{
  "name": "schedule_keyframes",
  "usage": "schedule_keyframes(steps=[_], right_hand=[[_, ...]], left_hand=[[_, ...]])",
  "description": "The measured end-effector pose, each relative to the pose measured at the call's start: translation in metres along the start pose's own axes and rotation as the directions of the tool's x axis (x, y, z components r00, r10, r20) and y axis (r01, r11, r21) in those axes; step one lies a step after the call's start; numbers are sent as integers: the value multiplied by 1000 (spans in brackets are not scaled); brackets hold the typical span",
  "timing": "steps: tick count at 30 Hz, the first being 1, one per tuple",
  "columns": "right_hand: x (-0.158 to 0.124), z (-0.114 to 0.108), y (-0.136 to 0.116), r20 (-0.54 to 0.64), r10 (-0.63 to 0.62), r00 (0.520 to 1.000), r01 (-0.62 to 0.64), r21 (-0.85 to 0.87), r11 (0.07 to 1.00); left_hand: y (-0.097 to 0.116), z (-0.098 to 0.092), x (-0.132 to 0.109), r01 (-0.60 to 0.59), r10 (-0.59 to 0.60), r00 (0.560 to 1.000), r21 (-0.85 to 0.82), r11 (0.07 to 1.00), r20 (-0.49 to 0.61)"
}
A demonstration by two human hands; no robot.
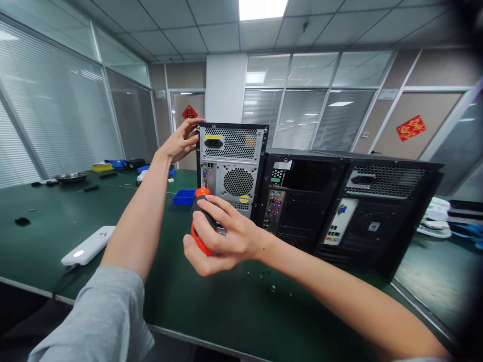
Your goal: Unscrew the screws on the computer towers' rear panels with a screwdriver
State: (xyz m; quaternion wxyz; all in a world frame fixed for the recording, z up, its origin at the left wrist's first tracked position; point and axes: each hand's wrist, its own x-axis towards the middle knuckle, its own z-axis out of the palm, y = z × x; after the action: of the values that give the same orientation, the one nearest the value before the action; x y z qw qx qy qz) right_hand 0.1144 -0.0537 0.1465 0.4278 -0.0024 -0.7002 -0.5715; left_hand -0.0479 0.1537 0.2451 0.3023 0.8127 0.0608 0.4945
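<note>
While right fingers (207,230) clamped the orange-and-black screwdriver (202,245) and left fingers (189,128), apart, touched the computer tower (234,166) beyond, slipping risked scratches.

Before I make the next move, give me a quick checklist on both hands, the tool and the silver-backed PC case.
1. Left hand at the upper left corner of the silver-backed case: ok.
2. Right hand closed around the orange-and-black handle: ok.
3. Tool tip in contact with the case: cannot tell; it is hidden from view.
4. Silver-backed case standing upright: ok.
5. Power socket without a cord: ok.
6. Green table free of loose small pieces: not ok; several lie in front of the cases.
</note>
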Motion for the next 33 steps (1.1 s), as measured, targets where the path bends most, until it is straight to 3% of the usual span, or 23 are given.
schedule_keyframes(steps=[17,33], right_hand=[[4,1,3,-8,-24,1000,24,0,1000],[8,29,24,212,-117,970,156,-178,971]], left_hand=[[-16,-6,9,-66,68,997,-85,994,21],[-13,-3,9,-50,51,999,-22,998,17]])
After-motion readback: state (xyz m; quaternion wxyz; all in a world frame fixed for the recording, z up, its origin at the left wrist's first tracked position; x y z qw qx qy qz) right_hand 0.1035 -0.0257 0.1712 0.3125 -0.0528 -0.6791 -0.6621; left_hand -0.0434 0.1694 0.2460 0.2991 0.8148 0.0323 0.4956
